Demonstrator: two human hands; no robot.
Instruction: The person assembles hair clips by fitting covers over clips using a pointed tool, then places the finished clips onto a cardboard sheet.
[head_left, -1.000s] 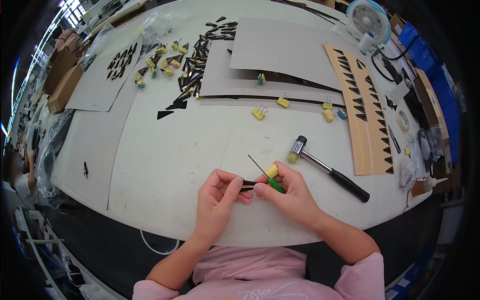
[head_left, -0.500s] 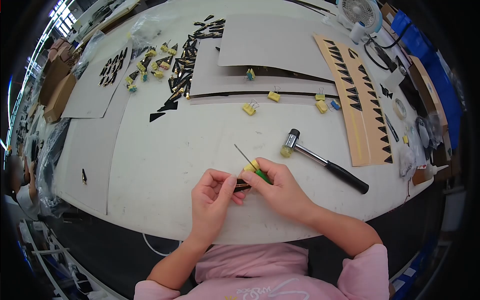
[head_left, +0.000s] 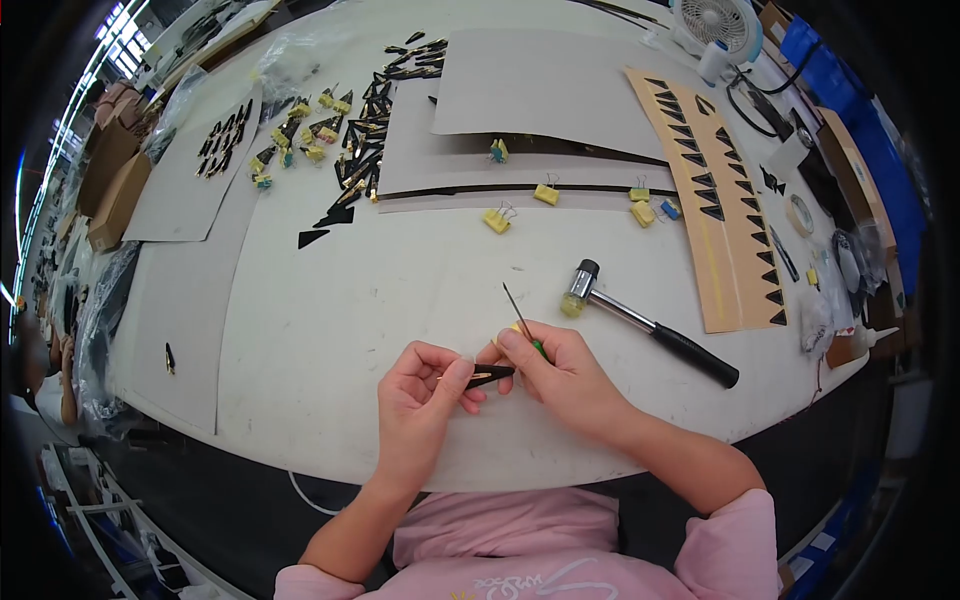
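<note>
My left hand (head_left: 415,400) is closed, pinching a small pointed black piece (head_left: 492,374) with a gold-coloured strip along it. The piece's narrow tip points right, towards my other hand. My right hand (head_left: 568,378) is wrapped around a green-handled awl (head_left: 517,306), its thin metal shaft sticking up and away from me. Part of the green handle shows between thumb and fingers; the rest is hidden. A bit of something yellow shows by the right fingertips, too covered to name. Both hands are close together above the near edge of the white table (head_left: 330,340).
A hammer (head_left: 640,318) lies right of my hands. Yellow binder clips (head_left: 497,220) sit before grey boards (head_left: 550,90). Many black pieces (head_left: 370,125) are piled at the back. A tan strip (head_left: 690,200) with black triangles lies right; a fan (head_left: 718,28) stands behind.
My right hand has drawn slightly away from the left, uncovering more of the black piece's tip. The awl has shifted right and stands steeper; less yellow shows.
</note>
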